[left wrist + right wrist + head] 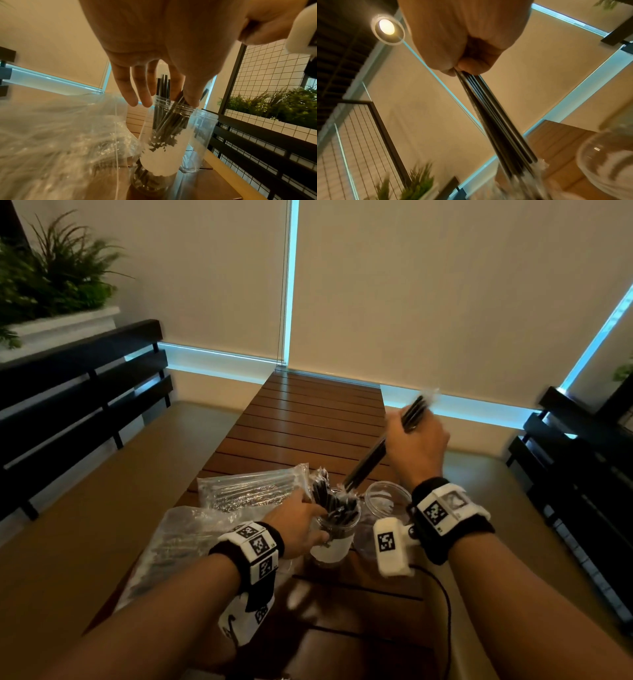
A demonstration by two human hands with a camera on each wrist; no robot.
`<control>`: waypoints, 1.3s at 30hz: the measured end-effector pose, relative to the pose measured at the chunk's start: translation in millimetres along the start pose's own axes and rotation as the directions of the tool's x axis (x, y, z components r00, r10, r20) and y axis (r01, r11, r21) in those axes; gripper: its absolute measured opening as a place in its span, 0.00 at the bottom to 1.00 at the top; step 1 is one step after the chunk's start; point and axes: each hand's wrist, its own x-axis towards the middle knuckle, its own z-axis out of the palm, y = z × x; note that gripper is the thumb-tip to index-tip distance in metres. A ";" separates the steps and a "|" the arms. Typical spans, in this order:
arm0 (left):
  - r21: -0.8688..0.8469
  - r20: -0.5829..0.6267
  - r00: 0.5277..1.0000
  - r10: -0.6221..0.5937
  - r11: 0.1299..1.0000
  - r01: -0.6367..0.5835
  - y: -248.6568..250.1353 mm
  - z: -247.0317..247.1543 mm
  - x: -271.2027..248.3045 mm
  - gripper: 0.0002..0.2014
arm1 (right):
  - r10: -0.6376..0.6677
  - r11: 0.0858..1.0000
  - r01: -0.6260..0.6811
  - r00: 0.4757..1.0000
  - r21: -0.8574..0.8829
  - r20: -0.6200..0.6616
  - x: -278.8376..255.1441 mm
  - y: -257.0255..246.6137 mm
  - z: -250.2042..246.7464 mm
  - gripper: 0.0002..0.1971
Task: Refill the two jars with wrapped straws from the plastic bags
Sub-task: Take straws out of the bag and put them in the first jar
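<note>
A clear jar with a white label stands on the wooden table, holding several black wrapped straws. My left hand holds it near the rim, thumb on the near side and index finger behind; the other fingers lie straight beside it. My right hand grips a bundle of black wrapped straws in a fist. The bundle slants down-left and its lower end hangs over the jar's mouth. An empty clear jar stands just right of the first. Two plastic bags of straws lie to the left.
Black slatted bench backs stand on the left and right, with beige seats beside the narrow table. A planter sits behind the left bench. A black cable runs over the table's near end.
</note>
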 end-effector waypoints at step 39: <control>-0.392 -0.072 0.971 -0.229 0.902 0.183 -18.8 3.3 22.2 0.07 | -0.211 0.963 0.269 0.705 0.020 0.678 -62.5 65.1 67.2 0.32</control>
